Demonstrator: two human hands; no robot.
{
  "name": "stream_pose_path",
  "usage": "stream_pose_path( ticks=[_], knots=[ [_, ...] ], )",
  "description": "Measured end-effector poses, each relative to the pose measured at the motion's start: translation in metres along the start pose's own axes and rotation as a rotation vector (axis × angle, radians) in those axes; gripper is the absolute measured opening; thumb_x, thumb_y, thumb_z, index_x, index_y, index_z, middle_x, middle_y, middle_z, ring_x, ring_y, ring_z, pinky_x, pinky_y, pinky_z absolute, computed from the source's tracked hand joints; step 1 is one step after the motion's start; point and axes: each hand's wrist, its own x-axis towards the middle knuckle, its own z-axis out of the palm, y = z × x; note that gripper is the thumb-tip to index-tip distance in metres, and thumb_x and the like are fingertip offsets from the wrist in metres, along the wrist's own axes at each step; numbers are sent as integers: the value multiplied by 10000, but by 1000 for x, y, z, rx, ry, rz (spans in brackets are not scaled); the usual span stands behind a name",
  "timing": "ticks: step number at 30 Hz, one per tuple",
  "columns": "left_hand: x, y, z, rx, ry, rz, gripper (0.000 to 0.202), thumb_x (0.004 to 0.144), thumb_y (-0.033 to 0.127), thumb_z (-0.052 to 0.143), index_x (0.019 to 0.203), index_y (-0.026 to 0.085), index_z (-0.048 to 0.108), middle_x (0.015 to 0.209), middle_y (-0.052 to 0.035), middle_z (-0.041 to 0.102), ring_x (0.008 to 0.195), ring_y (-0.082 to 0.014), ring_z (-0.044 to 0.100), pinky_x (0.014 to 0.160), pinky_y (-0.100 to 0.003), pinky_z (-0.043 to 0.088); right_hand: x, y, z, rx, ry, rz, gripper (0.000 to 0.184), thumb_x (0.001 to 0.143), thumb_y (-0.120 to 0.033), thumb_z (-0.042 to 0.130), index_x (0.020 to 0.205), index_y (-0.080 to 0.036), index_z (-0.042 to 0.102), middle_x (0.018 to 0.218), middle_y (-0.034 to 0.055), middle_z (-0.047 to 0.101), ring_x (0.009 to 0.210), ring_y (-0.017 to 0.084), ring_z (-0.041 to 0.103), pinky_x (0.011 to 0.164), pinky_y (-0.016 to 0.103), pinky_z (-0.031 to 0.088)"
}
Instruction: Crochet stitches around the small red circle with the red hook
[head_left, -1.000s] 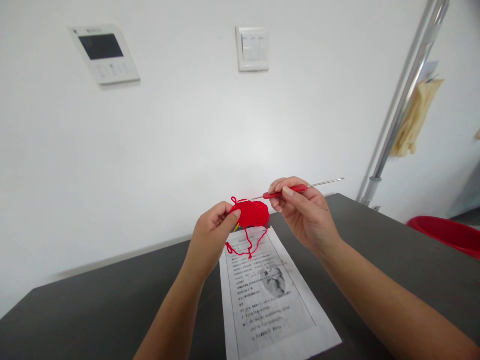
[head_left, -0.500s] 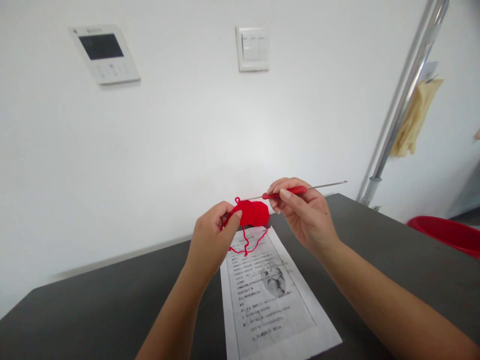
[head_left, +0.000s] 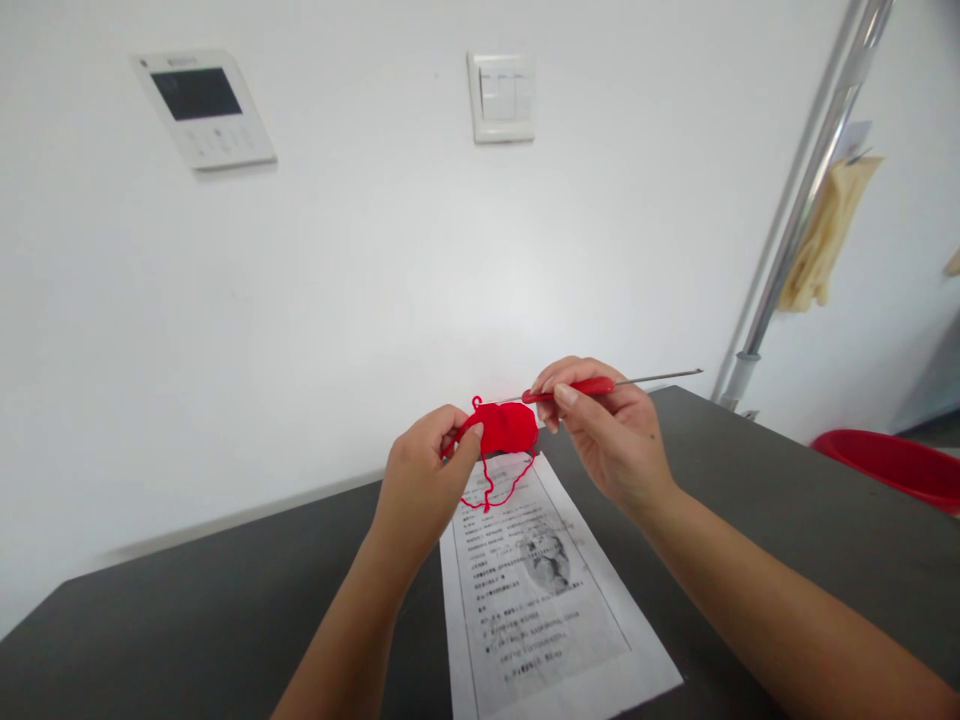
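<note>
Between thumb and fingers, my left hand (head_left: pixel 431 460) pinches a small red crochet piece (head_left: pixel 510 427) by its left end. A small yarn loop stands up at the piece's top left, and loose red yarn (head_left: pixel 487 488) dangles below it. My right hand (head_left: pixel 607 425) is closed around the red handle of a double-ended crochet hook (head_left: pixel 585 388). One thin metal end points left along the top edge of the crochet piece, close to the loop; whether it passes through stitches I cannot tell. The other end sticks out to the right.
A printed sheet (head_left: pixel 555 640) lies on the dark table (head_left: pixel 225 620) below my hands. The white wall behind carries a switch (head_left: pixel 504 97) and an intercom panel (head_left: pixel 206 108). At right are a metal pole (head_left: pixel 795 220), yellowish gloves (head_left: pixel 829 235) and a red basin (head_left: pixel 892 470).
The hook has tilted slightly, its right end a little lower and farther right. Both hands keep their grips, and the crochet piece has hardly moved.
</note>
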Motion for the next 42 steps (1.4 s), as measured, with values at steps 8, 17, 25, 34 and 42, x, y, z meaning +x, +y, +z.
stream_pose_path(
  ticks=[8,17,25,34,42],
  knots=[
    [-1,4,-2,-49,-99,23,212,855,307,488,673,217,551,592,46,459,589,-153,431,591,-288,319,-2,2,-1,-5,-32,46,60,883,-252,702,839,-219,728,806,12,682,665,119,564,580,251,462],
    [0,1,-2,-284,-269,-81,192,823,367,582,725,203,595,647,26,562,621,-152,485,604,-281,372,1,0,1,99,18,165,77,820,-271,680,841,-199,695,728,-4,676,530,90,520,502,235,426],
    [-2,3,3,-529,-230,-132,211,792,366,656,685,196,593,598,31,581,559,-125,476,547,-255,363,-1,5,3,-247,-175,193,127,885,-323,648,907,-205,690,864,13,661,746,135,583,676,273,467],
    [0,3,7,-664,-287,-231,271,781,403,654,629,185,601,515,47,504,483,-90,381,492,-239,287,-12,20,13,-351,-46,171,386,924,-508,600,708,-189,580,652,-11,559,609,125,498,582,262,420],
    [1,2,-4,-320,-193,-87,283,870,387,545,698,201,670,510,24,582,489,-129,425,507,-268,317,-10,14,10,-243,87,147,279,876,-481,683,875,-209,748,709,9,669,591,128,541,535,257,427]
  ],
)
